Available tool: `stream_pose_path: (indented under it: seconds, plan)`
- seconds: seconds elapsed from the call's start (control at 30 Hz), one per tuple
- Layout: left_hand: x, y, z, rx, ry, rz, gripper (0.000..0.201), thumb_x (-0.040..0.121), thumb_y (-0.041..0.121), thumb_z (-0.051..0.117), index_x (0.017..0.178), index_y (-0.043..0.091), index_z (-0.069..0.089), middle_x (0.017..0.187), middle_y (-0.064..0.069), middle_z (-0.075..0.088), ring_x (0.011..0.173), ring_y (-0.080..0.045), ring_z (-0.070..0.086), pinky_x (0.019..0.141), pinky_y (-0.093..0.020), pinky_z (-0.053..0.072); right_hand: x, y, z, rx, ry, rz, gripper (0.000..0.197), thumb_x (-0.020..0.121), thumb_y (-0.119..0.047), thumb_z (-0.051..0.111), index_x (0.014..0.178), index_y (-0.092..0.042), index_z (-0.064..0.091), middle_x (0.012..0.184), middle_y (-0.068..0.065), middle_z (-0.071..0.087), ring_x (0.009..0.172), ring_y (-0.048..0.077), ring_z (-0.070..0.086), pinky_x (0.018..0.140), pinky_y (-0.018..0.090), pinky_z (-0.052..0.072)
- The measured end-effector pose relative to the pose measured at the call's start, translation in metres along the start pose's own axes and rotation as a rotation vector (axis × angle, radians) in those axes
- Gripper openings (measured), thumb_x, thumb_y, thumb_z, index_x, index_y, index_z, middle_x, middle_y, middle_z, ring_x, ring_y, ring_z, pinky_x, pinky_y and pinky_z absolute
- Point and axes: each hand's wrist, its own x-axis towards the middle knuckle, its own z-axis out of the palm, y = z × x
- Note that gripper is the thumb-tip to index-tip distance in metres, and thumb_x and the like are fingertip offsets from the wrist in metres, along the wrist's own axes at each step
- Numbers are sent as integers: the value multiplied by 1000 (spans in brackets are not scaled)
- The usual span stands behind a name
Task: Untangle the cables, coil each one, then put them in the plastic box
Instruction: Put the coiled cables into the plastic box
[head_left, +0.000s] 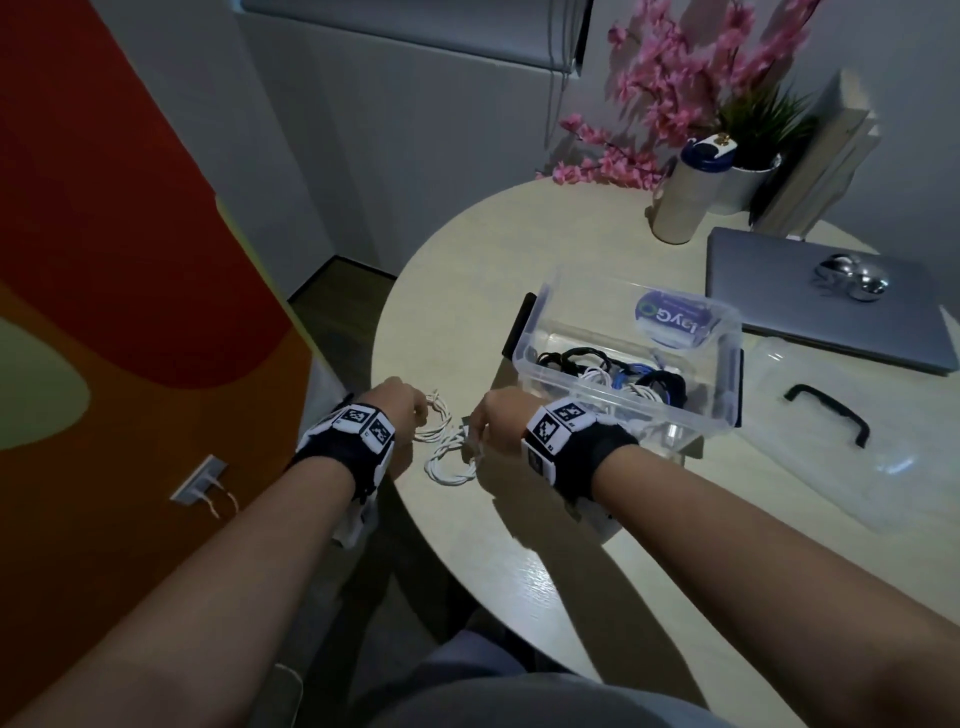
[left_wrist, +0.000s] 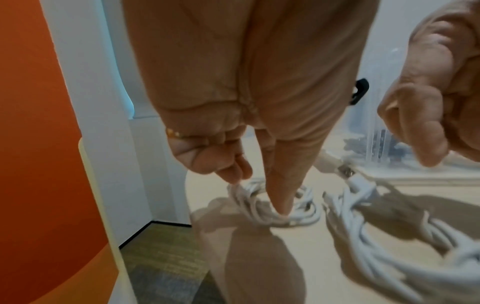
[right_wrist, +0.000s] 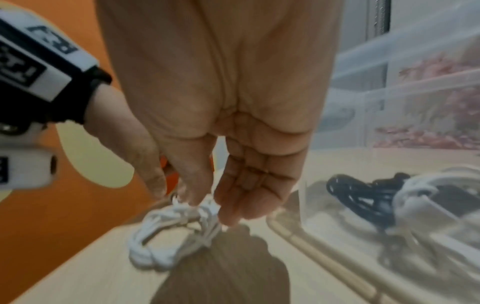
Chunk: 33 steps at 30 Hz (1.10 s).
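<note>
Head view: plastic box (head_left: 628, 364) on tabletop (head_left: 467, 270), lid off, several black and white coils already inside. Two white coils left outside, just beside box. Left hand (head_left: 400, 405) on far coil (head_left: 434, 418); right hand (head_left: 493, 418) on near coil (head_left: 451, 462).

Left wrist view: left grip pinches far coil (left_wrist: 272, 203) with curled fingers and thumb, hidden from head view.

Right wrist view: right grip pinches near coil (right_wrist: 176, 232) at wrapped end, likely ready for boxing.

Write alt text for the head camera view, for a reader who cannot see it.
Two hands, the left hand and the right hand, each grip a coiled white cable, the left coil and the right coil, over a round pale table. Just right stands an open clear plastic box already holding black and white cables, its lid beside it.
</note>
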Motion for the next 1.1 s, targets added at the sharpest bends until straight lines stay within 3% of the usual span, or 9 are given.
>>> stream_pose_path:
  seconds: [0.1,0.17,0.27,0.4,0.6,0.7,0.87,1.0,1.1]
  plan:
    - [1,-5,17,-14,41,-48,35,80,10,70,112,23,65,120,-7,46,106,-29,59,84,-31,50,5,2,17,-36,-41,-17,33,82,-3,61,106,-23,73,112,2,66,99,22,63,85,27,49]
    - [3,-5,23,-36,68,-75,28,81,15,73,108,20,66,117,-8,45,103,-30,58,85,-34,51,13,4,30,-185,-45,-22,37,78,-10,68,109,-31,68,102,-1,54,96,26,59,79,27,45]
    - [5,-2,27,-101,96,-87,17,84,20,72,98,14,69,113,-7,47,98,-30,58,82,-34,50,22,6,42,-274,-65,-21,31,72,-8,70,92,-31,64,80,-6,30,87,29,57,68,27,37]
    - [7,-3,25,-125,103,-59,17,87,26,69,94,11,68,110,-8,48,95,-29,58,80,-34,48,18,5,40,-254,-45,-34,21,84,-7,55,97,-17,68,91,3,38,82,29,53,67,29,37]
    - [5,-11,-1,-203,86,-38,15,93,20,54,103,9,58,102,-13,62,92,-30,57,76,-34,45,13,-5,24,-122,-31,-16,30,90,-18,58,120,-14,63,119,9,62,109,27,58,89,30,45]
    - [4,-12,-27,-268,160,-21,15,96,20,51,103,8,56,103,-16,63,93,-32,58,80,-37,48,1,-15,-1,-67,4,-9,29,94,-22,54,121,-12,61,118,10,63,110,27,58,84,29,43]
    - [0,11,-81,-361,369,79,19,97,25,50,99,7,57,94,-16,62,87,-34,56,75,-38,45,-38,-12,-68,5,125,-14,26,98,-26,49,114,-8,59,93,4,54,85,20,51,60,24,37]
    - [-1,49,-113,-383,450,235,18,95,28,54,98,11,58,90,-10,61,83,-30,55,71,-35,42,-65,16,-107,46,256,72,21,95,-32,56,100,-13,64,86,3,64,81,20,58,71,26,42]
    - [2,81,-125,-395,464,353,14,93,28,57,94,14,58,91,-7,63,83,-28,56,74,-35,45,-82,45,-120,135,313,159,19,92,-34,60,92,-16,65,67,-4,58,60,10,53,61,24,40]
